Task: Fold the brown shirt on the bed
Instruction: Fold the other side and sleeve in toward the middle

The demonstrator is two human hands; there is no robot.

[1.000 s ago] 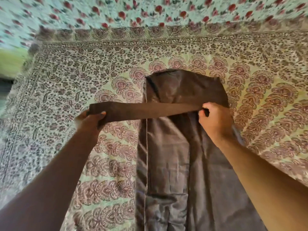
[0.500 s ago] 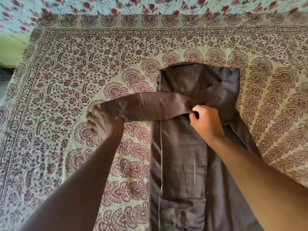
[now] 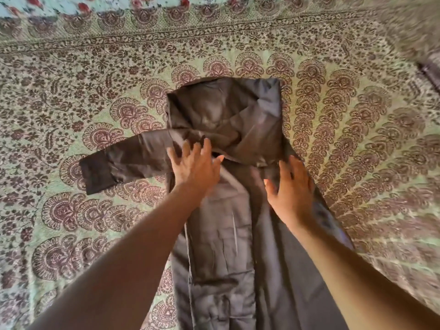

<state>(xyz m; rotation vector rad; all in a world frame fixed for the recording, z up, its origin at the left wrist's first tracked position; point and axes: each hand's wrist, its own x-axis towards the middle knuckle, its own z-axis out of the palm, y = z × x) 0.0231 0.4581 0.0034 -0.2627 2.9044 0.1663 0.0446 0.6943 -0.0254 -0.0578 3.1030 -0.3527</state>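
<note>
The brown shirt (image 3: 226,234) lies lengthwise on the bed, its sides folded in so it forms a narrow strip running toward me. One sleeve (image 3: 123,163) is laid across the body and sticks out to the left onto the bedspread, cuff at the far left. My left hand (image 3: 196,164) is flat with fingers spread, resting where the sleeve crosses the shirt. My right hand (image 3: 290,186) is also spread flat, on the shirt's right side just below the folded shoulder. Neither hand grips the cloth.
The bedspread (image 3: 95,103) has a dense maroon floral print on pale green and covers the whole bed around the shirt. A second sheet with red flowers (image 3: 83,5) lies along the far edge. A dark object (image 3: 431,70) shows at the right edge.
My left hand let go of the sleeve cuff and moved right onto the shirt. My right hand released its pinch and opened flat. The sleeve now lies on the bed.
</note>
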